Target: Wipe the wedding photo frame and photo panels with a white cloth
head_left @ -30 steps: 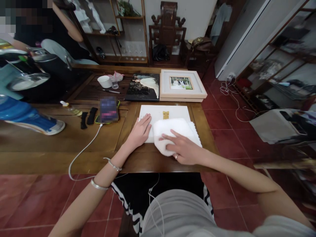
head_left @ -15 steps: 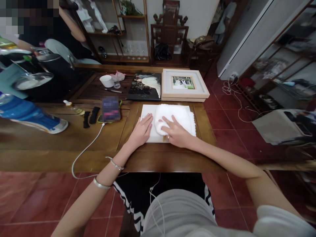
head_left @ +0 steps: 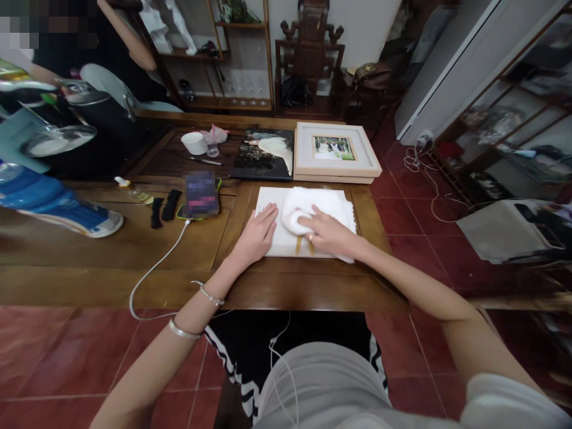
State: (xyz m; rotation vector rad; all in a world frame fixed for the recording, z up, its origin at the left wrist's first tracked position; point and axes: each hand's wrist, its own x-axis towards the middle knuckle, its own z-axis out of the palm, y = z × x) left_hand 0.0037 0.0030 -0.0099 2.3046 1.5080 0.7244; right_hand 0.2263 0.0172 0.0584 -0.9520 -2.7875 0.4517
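Note:
A flat white album (head_left: 273, 243) lies on the wooden table (head_left: 111, 250) in front of me. My left hand (head_left: 255, 236) rests flat on its left part, fingers stretched out. My right hand (head_left: 328, 232) presses a white cloth (head_left: 313, 205) onto the album, fingers bent over a bunched part of it. Two short gold strips (head_left: 304, 245) show at the album's near edge, just under my right hand.
Behind the album lie a white-framed photo (head_left: 335, 157) and a dark photo print (head_left: 264, 156). A phone (head_left: 199, 196) with a white cable, two black clips (head_left: 164, 205), a small bottle (head_left: 129, 189) and a white cup (head_left: 193, 143) are to the left. Another person's shoe (head_left: 58, 205) rests on the table.
My right hand has slid the cloth from the album's near right corner up and across its middle. The left hand has stayed flat on the album.

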